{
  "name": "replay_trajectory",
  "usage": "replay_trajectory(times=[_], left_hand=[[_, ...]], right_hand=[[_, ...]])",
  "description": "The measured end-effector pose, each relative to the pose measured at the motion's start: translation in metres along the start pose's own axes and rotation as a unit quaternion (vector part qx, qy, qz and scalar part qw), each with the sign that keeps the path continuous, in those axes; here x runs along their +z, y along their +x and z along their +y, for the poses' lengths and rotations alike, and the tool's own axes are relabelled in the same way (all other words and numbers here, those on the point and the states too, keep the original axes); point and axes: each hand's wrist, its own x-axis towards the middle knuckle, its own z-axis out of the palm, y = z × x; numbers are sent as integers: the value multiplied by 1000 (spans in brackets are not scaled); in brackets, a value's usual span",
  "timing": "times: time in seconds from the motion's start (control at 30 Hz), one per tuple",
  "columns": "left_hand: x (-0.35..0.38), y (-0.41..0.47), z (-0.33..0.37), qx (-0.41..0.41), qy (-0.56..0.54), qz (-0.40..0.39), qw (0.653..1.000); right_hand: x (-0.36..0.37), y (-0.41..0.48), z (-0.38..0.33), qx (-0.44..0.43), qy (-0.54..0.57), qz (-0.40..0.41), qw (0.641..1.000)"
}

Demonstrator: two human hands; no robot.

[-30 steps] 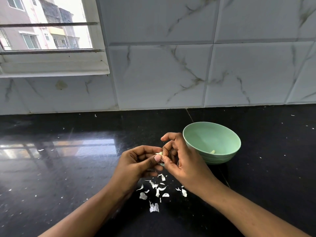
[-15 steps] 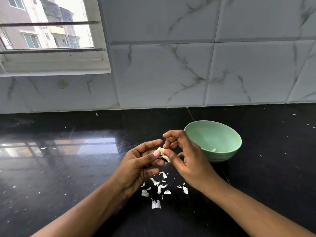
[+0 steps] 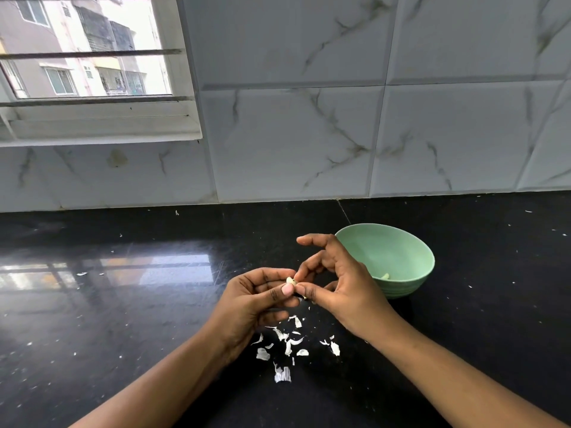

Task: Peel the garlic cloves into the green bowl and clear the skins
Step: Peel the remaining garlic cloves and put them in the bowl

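A small pale garlic clove [image 3: 290,280] sits between both hands above the black counter. My left hand [image 3: 256,301] holds it between thumb and curled fingers. My right hand [image 3: 336,282] pinches the clove's right end with thumb and a finger, its index finger raised. The green bowl [image 3: 411,242] stands just right of my right hand, with a pale peeled piece [image 3: 385,276] lying inside near its front wall. White garlic skins [image 3: 290,341] lie scattered on the counter under the hands.
The glossy black counter [image 3: 123,304] carries small white flecks all over. A marble-tiled wall [image 3: 340,118] rises behind it, and a window [image 3: 86,57] is at the upper left.
Both hands stay together on the clove and have shifted slightly. The right index finger has lifted away from the other fingers.
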Motion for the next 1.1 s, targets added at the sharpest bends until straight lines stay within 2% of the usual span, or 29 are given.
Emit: replay_trajectory(times=[0.43, 0.7, 1.0, 1.1], left_hand=[[-1, 0, 0, 33, 55, 4, 998], [-2, 0, 0, 17, 1, -11, 1000], [-2, 1, -1, 12, -26, -21, 999], [-3, 2, -2, 4, -48, -21, 999]], right_hand=[[-4, 2, 2, 8, -9, -60, 998], [-5, 3, 0, 23, 36, -76, 996], [0, 0, 4, -61, -96, -52, 992], [1, 0, 4, -80, -106, -38, 990]])
